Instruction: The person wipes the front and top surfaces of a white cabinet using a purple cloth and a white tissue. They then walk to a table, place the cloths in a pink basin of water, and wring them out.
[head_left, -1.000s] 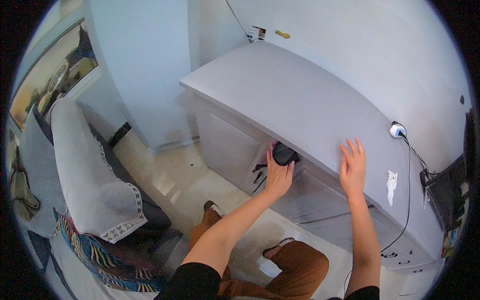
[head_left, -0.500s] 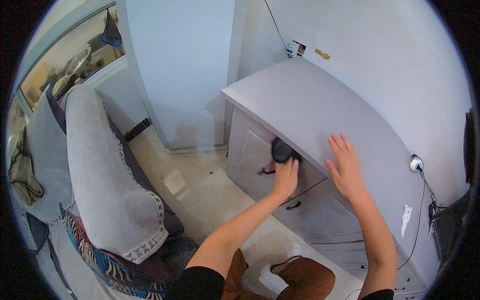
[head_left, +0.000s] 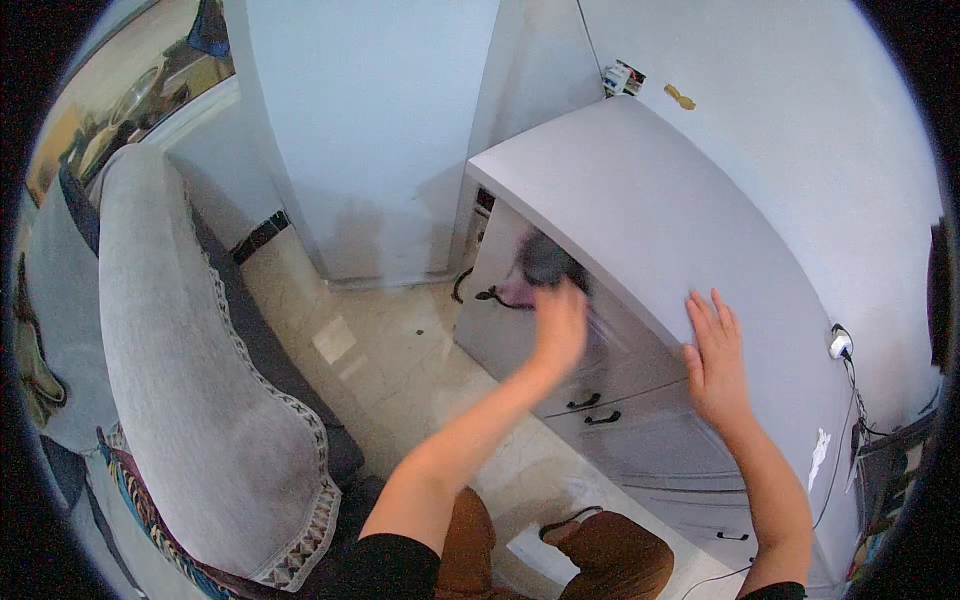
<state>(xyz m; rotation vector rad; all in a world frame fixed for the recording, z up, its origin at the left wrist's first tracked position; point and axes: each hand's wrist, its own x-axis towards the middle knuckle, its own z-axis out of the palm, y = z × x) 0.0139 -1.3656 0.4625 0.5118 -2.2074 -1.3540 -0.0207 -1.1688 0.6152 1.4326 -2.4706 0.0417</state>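
Observation:
In my left hand [head_left: 560,325] is a rounded black thing [head_left: 547,258] with a purplish part [head_left: 517,290] beneath it, held close to the front of the grey cabinet [head_left: 640,190]. Motion blurs the hand and this thing, so I cannot make out its kind. A black curved piece [head_left: 495,296] shows beside the purplish part; whether it belongs to it or is a door handle is unclear. My right hand [head_left: 715,360] lies on the cabinet's top near the front edge, its fingers stretched out and holding nothing.
Two black handles [head_left: 594,410] stick out from the cabinet front. A dark gap [head_left: 485,200] shows at its far left end. A grey-covered sofa [head_left: 200,370] stands left; a plug with cables [head_left: 841,343] is at the right wall. A tall pale panel [head_left: 370,130] rises behind.
My left hand and the black thing have moved left along the cabinet front. My right hand has settled flatter on the top. The view has shifted, and a dark gap now shows at the cabinet's left end.

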